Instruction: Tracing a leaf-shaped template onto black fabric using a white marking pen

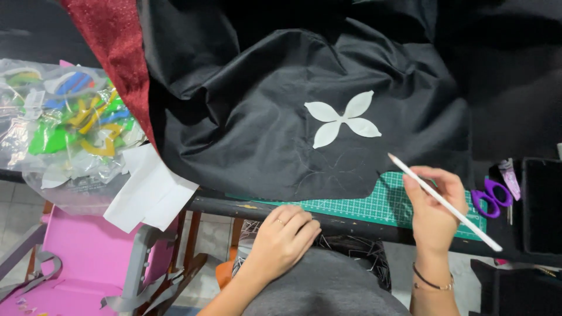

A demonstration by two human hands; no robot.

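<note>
My right hand (434, 209) holds a white pencil (444, 202), its tip pointing up and left near the edge of a black cloth (246, 117). A white four-petal paper flower template (342, 119) lies flat on that cloth; faint traced petal outlines show just below it. My left hand (285, 236) rests in a loose fist at the table's front edge, holding nothing. A green cutting mat (374, 205) shows under the cloth's lower edge.
Purple-handled scissors (490, 198) lie at the mat's right end beside a black box (541, 202). A clear plastic bag of coloured shapes (64, 123) and white paper sheets (149, 190) sit at left. Red glitter fabric (117, 47) hangs behind. A pink chair (88, 263) stands below.
</note>
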